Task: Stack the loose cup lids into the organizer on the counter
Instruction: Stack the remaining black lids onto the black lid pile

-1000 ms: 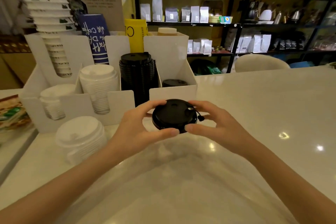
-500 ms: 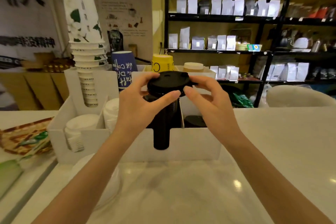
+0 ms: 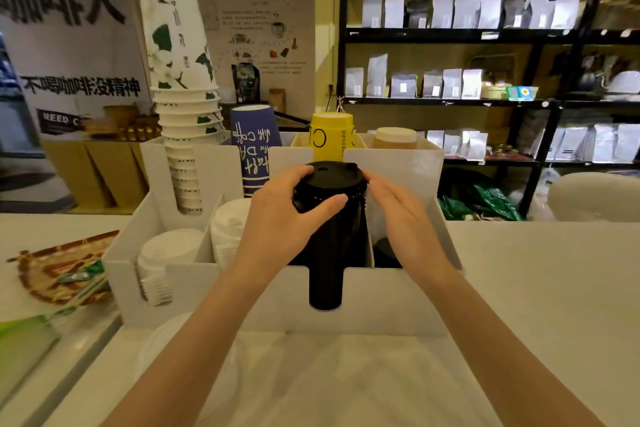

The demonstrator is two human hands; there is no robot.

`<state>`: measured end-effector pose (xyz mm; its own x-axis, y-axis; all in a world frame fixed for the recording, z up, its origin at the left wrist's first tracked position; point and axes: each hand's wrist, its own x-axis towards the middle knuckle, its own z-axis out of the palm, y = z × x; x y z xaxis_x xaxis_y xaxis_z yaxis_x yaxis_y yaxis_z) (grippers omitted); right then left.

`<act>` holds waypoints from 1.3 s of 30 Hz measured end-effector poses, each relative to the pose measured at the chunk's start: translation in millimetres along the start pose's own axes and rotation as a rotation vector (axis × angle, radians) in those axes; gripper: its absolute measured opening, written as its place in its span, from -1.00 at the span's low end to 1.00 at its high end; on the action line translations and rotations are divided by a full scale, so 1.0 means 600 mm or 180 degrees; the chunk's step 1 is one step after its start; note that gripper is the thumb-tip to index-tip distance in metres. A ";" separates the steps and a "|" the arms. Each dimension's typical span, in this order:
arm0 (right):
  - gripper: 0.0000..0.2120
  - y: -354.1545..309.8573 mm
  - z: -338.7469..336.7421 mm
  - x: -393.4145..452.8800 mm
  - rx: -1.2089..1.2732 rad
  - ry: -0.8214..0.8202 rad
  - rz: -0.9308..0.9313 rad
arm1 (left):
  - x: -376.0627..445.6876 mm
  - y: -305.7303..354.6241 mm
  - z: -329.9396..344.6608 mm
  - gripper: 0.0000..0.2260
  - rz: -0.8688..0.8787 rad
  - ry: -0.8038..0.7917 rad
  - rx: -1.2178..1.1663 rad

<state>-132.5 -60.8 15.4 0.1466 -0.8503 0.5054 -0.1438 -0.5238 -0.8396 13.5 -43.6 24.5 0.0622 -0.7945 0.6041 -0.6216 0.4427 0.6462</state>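
A black cup lid (image 3: 329, 177) sits on top of the tall black lid stack (image 3: 327, 274) in the middle compartment of the white organizer (image 3: 381, 302). My left hand (image 3: 277, 218) grips the lid from the left, thumb across its front rim. My right hand (image 3: 401, 218) is just right of the stack with its fingers stretched out, fingertips near the lid's right edge, holding nothing. Two white lid stacks (image 3: 166, 250) (image 3: 228, 229) fill the left compartments. A loose pile of white lids (image 3: 166, 354) lies blurred on the counter, front left.
Paper cup stacks stand in the organizer's back row: white patterned (image 3: 180, 87), blue (image 3: 254, 146), yellow (image 3: 332, 135). A short black lid pile (image 3: 382, 250) lies in the right compartment. Packets (image 3: 59, 274) lie at the left. The white counter (image 3: 536, 288) extends right.
Both hands raised the black lid from the counter and lowered it onto the black stack in the organizer. My right hand has let go; my left still grips it.
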 end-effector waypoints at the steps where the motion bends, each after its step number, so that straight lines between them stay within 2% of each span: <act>1: -0.66 0.001 0.001 0.001 0.0071 -0.0018 0.0042 | 0.000 -0.001 -0.001 -0.51 -0.0008 -0.0020 0.0043; 9: -0.72 0.022 0.004 0.011 0.0302 -0.0225 0.0240 | -0.002 -0.002 -0.006 -0.53 -0.0185 -0.0060 0.0279; 16: -0.75 0.028 0.006 0.009 0.0415 -0.0134 0.0378 | -0.008 0.009 -0.009 -0.53 -0.0147 -0.0021 0.0635; 21: -0.65 0.034 0.007 0.007 0.0244 -0.0340 0.0213 | -0.017 0.015 -0.002 -0.52 0.0070 0.0106 0.1428; 25: -0.64 0.036 0.004 0.009 0.0205 -0.0419 0.0295 | -0.023 0.015 0.010 -0.52 0.0316 0.0245 0.1901; 29: -0.60 0.038 0.003 0.008 0.0059 -0.0447 0.0337 | -0.020 0.009 0.007 -0.52 0.0264 0.0105 0.1569; 33: -0.68 0.031 0.004 0.007 -0.0292 -0.0285 0.0075 | -0.013 0.000 -0.002 -0.51 0.0057 -0.0253 0.0964; 36: -0.53 0.037 0.005 0.007 -0.0780 -0.0081 -0.0110 | -0.011 -0.008 -0.006 -0.49 -0.0034 -0.0455 0.0730; 39: -0.51 0.042 0.005 0.002 -0.1063 0.0042 -0.0208 | -0.012 -0.015 -0.005 -0.49 -0.0048 -0.0519 0.0558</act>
<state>-133.1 -74.8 -5.8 0.1538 -0.8138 0.5604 -0.4473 -0.5630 -0.6949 21.0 -40.3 16.0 -0.0455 -0.8634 0.5024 -0.7485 0.3625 0.5552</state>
